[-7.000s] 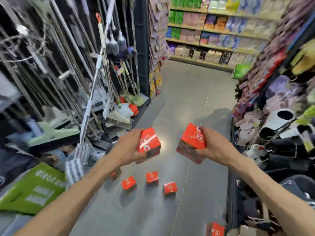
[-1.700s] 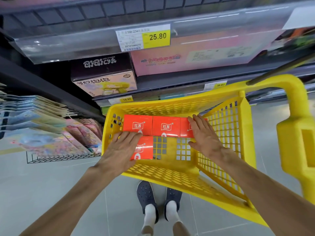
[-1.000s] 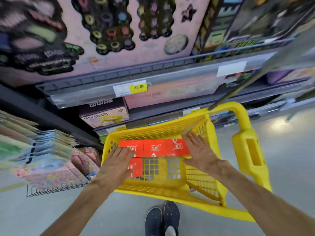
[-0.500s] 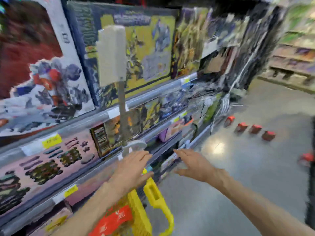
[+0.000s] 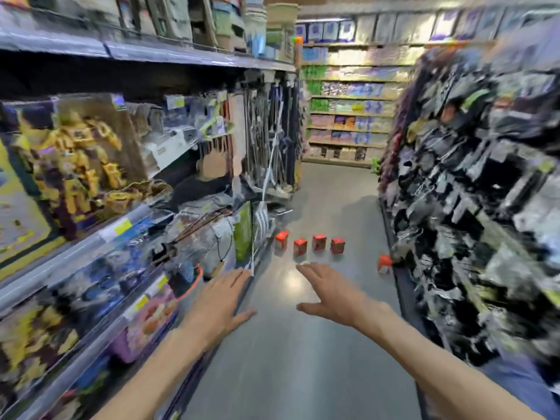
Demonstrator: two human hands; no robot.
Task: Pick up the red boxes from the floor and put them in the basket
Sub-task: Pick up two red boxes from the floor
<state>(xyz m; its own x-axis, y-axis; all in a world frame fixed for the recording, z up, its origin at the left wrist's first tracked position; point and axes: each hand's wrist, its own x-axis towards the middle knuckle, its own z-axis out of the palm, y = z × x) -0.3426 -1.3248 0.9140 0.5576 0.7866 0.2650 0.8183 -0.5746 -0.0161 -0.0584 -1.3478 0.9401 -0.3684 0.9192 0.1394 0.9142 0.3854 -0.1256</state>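
Observation:
Several small red boxes stand in a row on the grey aisle floor ahead, from the leftmost red box to the rightmost of the row. Another red box sits apart by the foot of the right-hand rack. My left hand and my right hand are stretched out in front of me, palms down, fingers spread, holding nothing. Both hands are well short of the boxes. The yellow basket is out of view.
Toy shelves line the left side, with mops and brooms hanging further along. A rack of slippers and dark goods fills the right. The grey floor runs between them to far shelves.
My view has swung from the basket and left shelf to face down the aisle. Both hands left the boxes in the basket and now reach forward with nothing in them.

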